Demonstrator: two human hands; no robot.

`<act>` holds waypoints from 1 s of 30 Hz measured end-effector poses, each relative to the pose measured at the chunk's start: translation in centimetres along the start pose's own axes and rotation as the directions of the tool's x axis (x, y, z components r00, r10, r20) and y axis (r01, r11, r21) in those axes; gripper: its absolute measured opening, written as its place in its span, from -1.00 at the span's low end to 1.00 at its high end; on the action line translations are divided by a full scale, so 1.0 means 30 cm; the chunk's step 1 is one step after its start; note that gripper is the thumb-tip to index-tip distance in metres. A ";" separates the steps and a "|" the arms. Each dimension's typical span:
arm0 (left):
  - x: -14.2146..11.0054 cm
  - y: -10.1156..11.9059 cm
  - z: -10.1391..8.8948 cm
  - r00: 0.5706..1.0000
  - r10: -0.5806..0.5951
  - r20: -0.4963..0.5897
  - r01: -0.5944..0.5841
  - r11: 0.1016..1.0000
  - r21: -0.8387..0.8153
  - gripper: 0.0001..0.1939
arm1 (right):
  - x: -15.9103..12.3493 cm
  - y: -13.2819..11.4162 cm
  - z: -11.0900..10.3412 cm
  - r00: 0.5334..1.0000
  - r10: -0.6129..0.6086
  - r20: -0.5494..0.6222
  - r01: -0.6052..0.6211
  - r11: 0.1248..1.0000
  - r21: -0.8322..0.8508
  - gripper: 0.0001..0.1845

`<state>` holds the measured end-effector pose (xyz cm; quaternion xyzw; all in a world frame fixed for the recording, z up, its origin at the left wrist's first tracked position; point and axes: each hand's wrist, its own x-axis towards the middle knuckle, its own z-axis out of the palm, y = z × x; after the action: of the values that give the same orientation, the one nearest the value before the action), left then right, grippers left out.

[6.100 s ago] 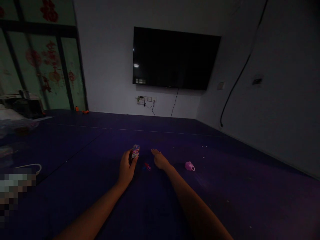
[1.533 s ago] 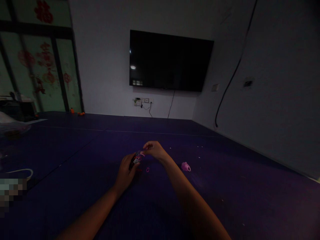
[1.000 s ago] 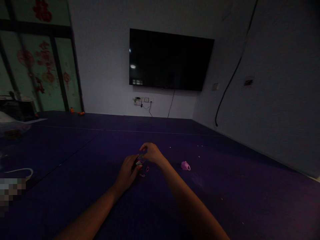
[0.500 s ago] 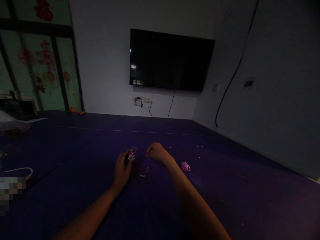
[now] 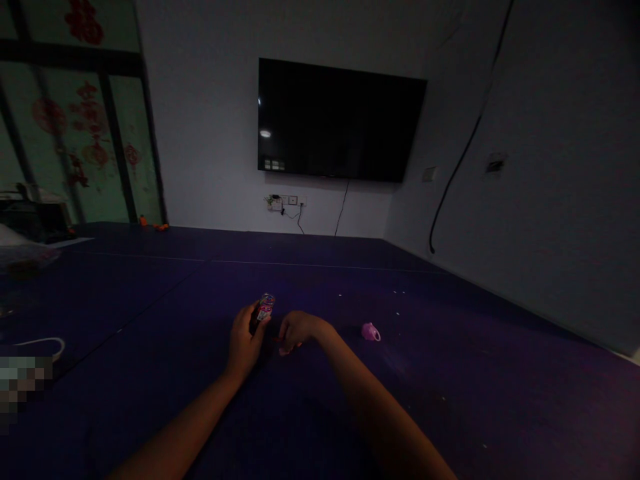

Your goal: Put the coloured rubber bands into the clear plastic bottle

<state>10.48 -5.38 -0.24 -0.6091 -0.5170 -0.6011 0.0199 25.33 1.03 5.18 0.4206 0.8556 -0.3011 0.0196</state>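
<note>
Well short of the far edge of the floor (image 5: 200,293), the left hand (image 5: 244,341) holds a patterned case (image 5: 266,305) while the right hand (image 5: 300,329), newly lowered and narrowed, shifts work to a red band (image 5: 277,339), grip too dim to tell.

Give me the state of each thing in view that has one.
Small container: held tilted in left hand, open or shut unclear
Right hand: fingers bent near purple surface, grip unclear
Pink ringed piece: lying on purple surface
Screen: dark
Black cable: hanging, lower end loose
</note>
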 end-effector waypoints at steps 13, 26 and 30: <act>0.002 -0.008 0.011 0.999 0.025 -0.022 -0.024 1.000 0.017 -0.63 | 0.024 -0.016 0.038 0.987 -0.075 -0.142 0.074 0.997 -0.010 -0.78; 0.000 -0.011 0.013 0.998 0.048 -0.026 -0.047 0.998 0.029 -0.68 | 0.063 -0.013 0.086 0.908 -0.318 -0.273 0.193 0.896 -0.400 -0.85; 0.001 -0.012 0.012 0.998 0.057 -0.030 -0.056 0.998 0.030 -0.68 | 0.047 -0.043 0.094 0.935 -0.268 -0.234 0.121 0.858 -0.498 -0.79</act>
<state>10.49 -4.95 -0.53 -0.6140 -0.5078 -0.6019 0.0537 22.86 -0.06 3.12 0.3532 0.9347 -0.0158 -0.0364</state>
